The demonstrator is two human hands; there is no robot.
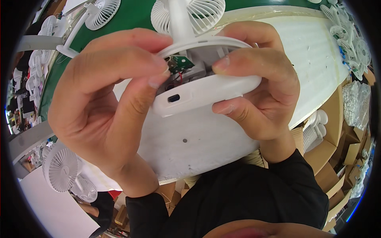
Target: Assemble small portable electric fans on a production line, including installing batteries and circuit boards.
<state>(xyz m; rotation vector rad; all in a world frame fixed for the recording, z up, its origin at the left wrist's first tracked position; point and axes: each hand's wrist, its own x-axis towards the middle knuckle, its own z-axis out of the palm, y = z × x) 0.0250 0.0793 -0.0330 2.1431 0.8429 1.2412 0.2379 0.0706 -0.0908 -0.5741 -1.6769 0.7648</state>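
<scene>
Black-sleeved arms nearest. Left hand: thumb and index tips together at the left edge of the green circuit board — can't tell what is pinched. Right hand: clamped on the lower shell of the open white base, thumb below, index tip in the gap. Base sits between both hands, above the white work surface; board shows inside, right of the left-hand pinch. Beyond: slatted white fan head, then green tabletop.
</scene>
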